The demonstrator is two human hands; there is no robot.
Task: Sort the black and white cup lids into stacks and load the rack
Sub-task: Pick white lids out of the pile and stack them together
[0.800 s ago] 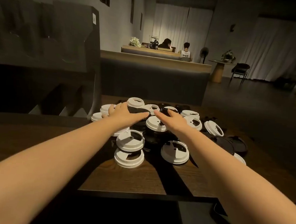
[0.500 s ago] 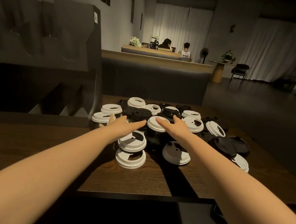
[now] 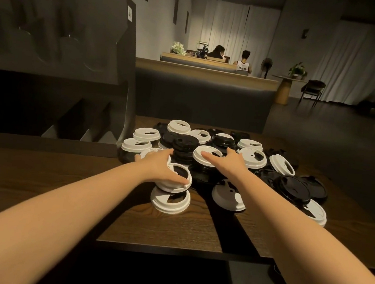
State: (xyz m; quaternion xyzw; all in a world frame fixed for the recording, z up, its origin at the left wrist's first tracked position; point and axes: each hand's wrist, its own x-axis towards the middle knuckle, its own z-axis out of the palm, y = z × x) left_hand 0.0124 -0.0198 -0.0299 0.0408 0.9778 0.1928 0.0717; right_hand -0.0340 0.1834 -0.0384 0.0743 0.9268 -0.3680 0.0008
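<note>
Both hands have pulled back from the far pile: left hand (image 3: 159, 166) now drops onto a white lid (image 3: 174, 178), fingers curling round it; right hand (image 3: 230, 162) lies flat-fingered on another white lid (image 3: 207, 155). Sorting is starting, rack (image 3: 56, 58) unloaded.

No text could be read: the small white sticker (image 3: 129, 16) at the rack's (image 3: 60, 43) top corner, toward eleven o'clock, and the dark print on a seated person's white shirt (image 3: 243, 66) at twelve were too blurred.
</note>
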